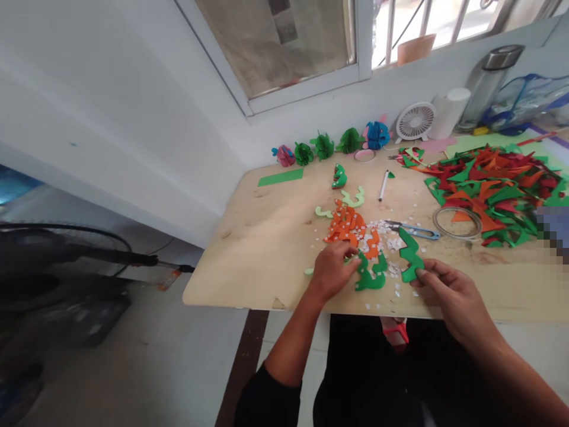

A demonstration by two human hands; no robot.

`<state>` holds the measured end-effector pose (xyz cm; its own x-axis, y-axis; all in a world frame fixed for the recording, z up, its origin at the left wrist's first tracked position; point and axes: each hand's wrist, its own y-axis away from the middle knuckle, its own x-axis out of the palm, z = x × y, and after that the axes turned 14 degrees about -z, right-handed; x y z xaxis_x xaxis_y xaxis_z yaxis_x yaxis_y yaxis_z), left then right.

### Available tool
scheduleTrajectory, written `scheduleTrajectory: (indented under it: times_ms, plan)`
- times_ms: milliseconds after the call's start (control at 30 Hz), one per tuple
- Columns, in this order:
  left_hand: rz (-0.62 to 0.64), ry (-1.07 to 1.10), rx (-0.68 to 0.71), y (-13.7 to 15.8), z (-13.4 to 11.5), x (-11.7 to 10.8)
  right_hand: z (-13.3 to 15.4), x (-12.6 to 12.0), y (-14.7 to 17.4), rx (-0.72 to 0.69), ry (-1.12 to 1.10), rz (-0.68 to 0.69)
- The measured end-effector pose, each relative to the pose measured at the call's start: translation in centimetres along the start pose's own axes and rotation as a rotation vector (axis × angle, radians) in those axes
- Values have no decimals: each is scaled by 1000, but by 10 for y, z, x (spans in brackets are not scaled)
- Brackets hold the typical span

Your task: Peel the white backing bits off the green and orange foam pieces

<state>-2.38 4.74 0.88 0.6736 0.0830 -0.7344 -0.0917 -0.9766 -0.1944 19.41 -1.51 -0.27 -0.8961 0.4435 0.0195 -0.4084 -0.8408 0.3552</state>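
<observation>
1. The right hand (448, 290) had its fingers pinched shut on a wavy green cutout (409, 260), near the worktop's (249, 249) front edge.
2. The left hand's (331, 270) fingers were partly curled beside the orange cutouts (344, 224); whether they gripped anything could not be told.
3. A curved green piece (370, 281) lay between both hands.

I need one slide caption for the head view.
Right hand holds a green cutout; left hand is beside orange cutouts on the table.

the right fingers (430, 280) pinch a wavy green cutout (410, 259).
</observation>
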Motion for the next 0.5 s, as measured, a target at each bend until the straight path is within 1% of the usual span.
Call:
scheduleTrajectory:
  times_ms: [33, 100, 233, 367, 500]
  plan:
    - [12, -24, 23, 8, -7, 4, 0, -1, 0, -4, 5, -9]
    - [1, -93, 23, 19, -20, 15, 0, -2, -1, -10, 9, -8]
    - [9, -176, -2, 24, -35, 35, 1, -3, 0, -28, 36, 21]
    - [15, -295, -5, 23, -40, 48, 3, -3, 2, -74, 48, 11]
    - [-15, -235, -42, 22, -39, 53, 2, -5, 2, -73, 67, 38]
